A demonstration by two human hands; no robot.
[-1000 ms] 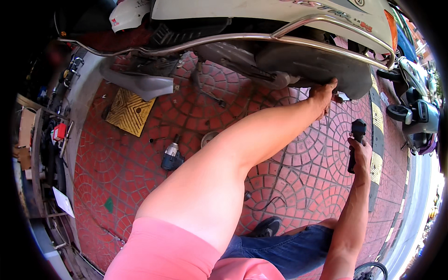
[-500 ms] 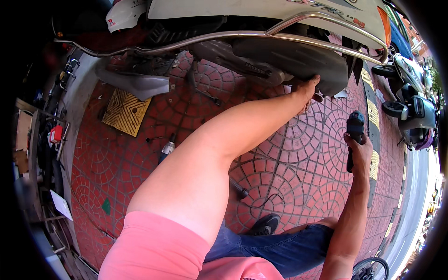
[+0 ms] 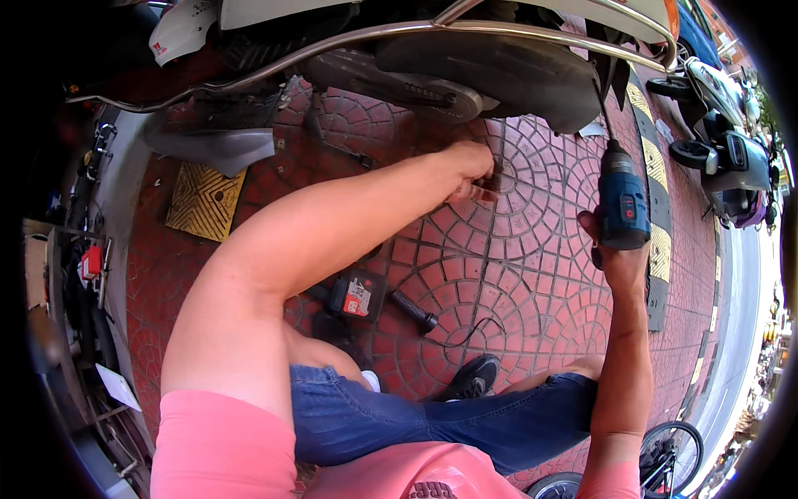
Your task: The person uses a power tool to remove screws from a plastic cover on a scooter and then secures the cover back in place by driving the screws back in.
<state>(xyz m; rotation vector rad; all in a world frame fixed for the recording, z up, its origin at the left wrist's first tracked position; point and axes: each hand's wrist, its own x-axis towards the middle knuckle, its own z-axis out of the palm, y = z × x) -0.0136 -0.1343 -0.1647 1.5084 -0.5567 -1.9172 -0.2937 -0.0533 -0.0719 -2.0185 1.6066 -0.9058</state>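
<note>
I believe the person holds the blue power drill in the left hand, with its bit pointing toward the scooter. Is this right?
Not quite: the head view shows the drill in the right hand; its bit points toward the scooter.

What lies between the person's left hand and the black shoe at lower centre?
In the head view, red paving stretches from the left hand to the black shoe; a thin dark cord lies nearer the shoe.
</note>
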